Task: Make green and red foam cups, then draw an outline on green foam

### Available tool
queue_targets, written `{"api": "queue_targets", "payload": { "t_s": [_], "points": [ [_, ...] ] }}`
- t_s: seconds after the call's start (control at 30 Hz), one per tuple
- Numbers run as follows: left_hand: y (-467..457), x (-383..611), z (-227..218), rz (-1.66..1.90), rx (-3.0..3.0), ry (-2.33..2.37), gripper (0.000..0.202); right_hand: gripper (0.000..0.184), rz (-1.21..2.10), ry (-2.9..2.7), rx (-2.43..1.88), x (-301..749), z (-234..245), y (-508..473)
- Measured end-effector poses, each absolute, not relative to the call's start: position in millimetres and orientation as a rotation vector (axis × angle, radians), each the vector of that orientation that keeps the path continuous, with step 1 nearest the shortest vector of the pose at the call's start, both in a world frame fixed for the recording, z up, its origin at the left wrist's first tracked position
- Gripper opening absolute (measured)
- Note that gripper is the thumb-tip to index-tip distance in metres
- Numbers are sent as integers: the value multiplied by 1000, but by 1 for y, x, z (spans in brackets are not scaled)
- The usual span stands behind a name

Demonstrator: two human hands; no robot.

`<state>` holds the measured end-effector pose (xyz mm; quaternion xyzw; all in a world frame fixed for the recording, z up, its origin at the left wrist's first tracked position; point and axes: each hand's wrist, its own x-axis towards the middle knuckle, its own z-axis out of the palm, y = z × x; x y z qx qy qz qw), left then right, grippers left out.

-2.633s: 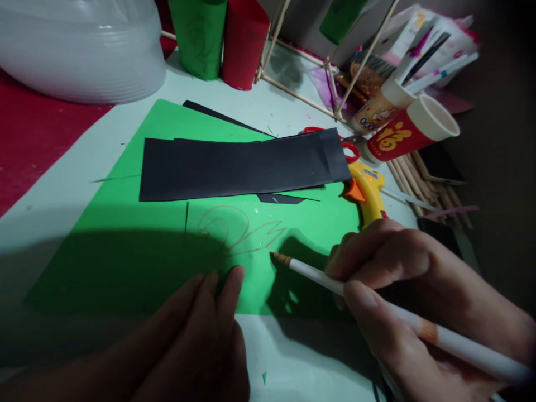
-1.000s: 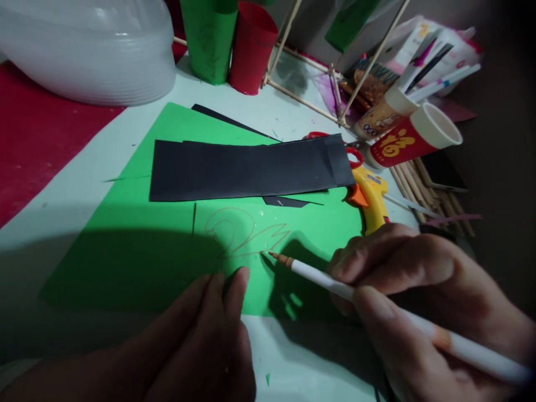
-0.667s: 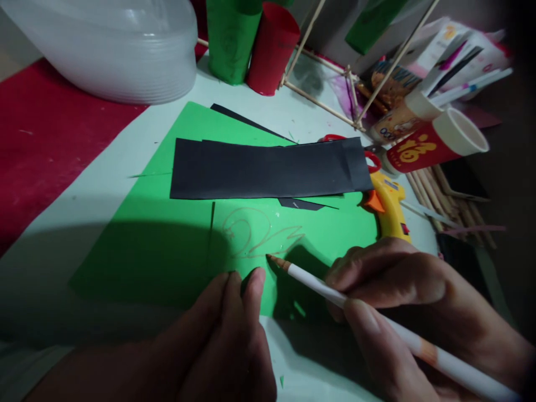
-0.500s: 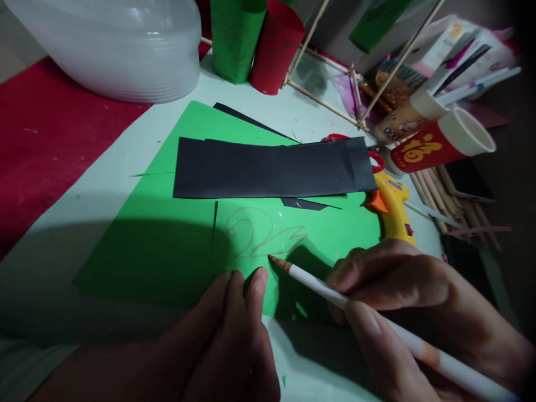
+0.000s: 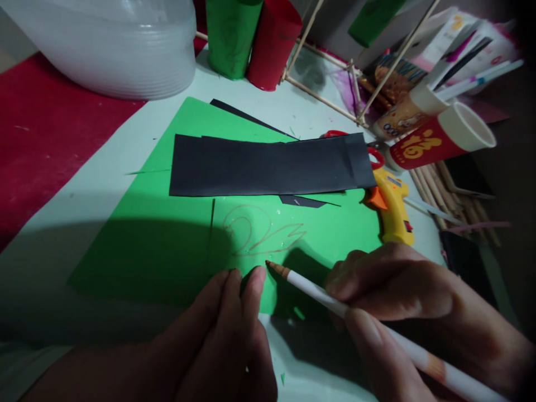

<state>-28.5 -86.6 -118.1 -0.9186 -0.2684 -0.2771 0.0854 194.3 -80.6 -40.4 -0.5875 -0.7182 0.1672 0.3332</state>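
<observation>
My right hand [image 5: 389, 312] grips a white marker [image 5: 316, 293] with a brown tip and a brown band on its barrel. Its tip points at a green sheet of paper [image 5: 192, 234], just below a thin brown outline drawing [image 5: 251, 237] of a swan-like shape. At the sheet's near side, my left hand [image 5: 234, 324] has its fingertips bunched together on the paper, left of the marker tip; its palm is turned away from view. Across the green paper, above the drawing, lies a black paper strip [image 5: 259, 167].
A yellow glue gun [image 5: 393, 206] lies right, beside red-handled scissors [image 5: 376, 159]. Paper cups [image 5: 435, 139] stand behind, one holding pens. At the back are green [image 5: 232, 39] and red [image 5: 272, 47] paper tubes, a stick frame [image 5: 322, 97] and clear plastic containers [image 5: 125, 50].
The marker tip has moved slightly down and left, from the drawing's lower line to just below it. My left hand stays in place on the paper.
</observation>
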Motion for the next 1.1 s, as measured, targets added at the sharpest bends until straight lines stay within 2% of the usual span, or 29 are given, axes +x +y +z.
{"api": "queue_targets", "payload": {
  "t_s": [0.27,1.1],
  "points": [
    [-100,-33,-123,-784,-2780,-963,16,18,443,-1883,-1544,196,-40,-82],
    [-84,-24,-106,-762,-2742,-789,10,18,519,-1880,-1478,194,-40,-81]
  ]
}}
